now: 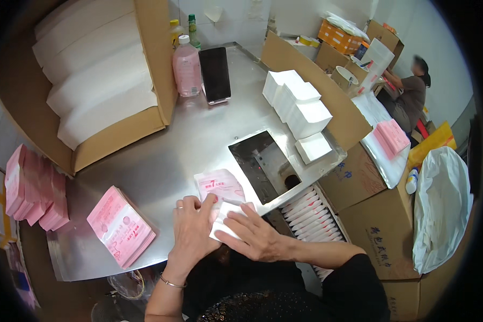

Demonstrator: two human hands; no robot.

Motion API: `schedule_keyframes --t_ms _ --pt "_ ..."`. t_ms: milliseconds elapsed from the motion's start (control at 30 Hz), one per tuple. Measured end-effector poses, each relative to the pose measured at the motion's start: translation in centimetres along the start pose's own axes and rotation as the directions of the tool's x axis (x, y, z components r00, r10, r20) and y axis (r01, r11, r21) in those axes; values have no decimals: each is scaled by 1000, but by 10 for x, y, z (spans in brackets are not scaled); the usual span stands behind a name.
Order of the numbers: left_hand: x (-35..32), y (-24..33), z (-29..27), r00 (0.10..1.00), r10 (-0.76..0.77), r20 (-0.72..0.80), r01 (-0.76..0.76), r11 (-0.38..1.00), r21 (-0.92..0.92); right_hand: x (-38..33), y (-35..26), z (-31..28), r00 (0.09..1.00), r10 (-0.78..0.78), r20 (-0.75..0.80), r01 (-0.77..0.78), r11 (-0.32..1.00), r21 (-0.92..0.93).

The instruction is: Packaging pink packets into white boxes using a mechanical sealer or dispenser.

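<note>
Pressing on a folded white tissue wad (218, 232), the right hand (258, 236) has its fingers over the top and its thumb along the near edge, clamped on it at the lower centre of the frame. The left hand (195, 228) bends over a printed pink plastic pouch (220, 184) just beside it; whether its fingertips pinch the film I cannot tell. The wad overlaps the pouch's near end, so this one pack looks part-filled and unsealed.

Left of the hands, a stack of flat pink pouches (121, 228) lies on the steel table (161, 161); more pink bundles (35, 190) stand at the left edge. Right of centre, beyond a dark rectangular opening (265, 166), white tissue blocks (300, 104) wait, and a carton (163, 59) at upper left holds long white paper rolls or folds (102, 80). Rows of white packs (311, 214) at lower right seem finished. Much material appears left.
</note>
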State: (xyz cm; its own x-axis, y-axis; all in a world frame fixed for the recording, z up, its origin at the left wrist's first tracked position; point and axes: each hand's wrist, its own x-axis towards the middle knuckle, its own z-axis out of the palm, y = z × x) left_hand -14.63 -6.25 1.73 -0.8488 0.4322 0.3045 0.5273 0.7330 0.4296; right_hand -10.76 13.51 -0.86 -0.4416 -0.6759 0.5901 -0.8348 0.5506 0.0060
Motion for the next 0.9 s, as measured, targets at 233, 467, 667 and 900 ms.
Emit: schedule_keyframes --t_ms 233,467,667,900 --pt "1 11 -12 999 35 34 -35 999 -18 29 96 64 797 565 212 -525 822 -220" --pt "-42 -8 -39 993 10 -117 -19 997 -72 -16 116 10 495 744 449 -682 653 -330" --pt "-109 -81 -95 865 -418 -276 500 756 422 -59 141 -44 570 783 -250 -739 355 -572" --pt "-65 -43 -84 920 -262 -290 296 952 80 -72 155 -43 622 724 -298 -757 459 -465"
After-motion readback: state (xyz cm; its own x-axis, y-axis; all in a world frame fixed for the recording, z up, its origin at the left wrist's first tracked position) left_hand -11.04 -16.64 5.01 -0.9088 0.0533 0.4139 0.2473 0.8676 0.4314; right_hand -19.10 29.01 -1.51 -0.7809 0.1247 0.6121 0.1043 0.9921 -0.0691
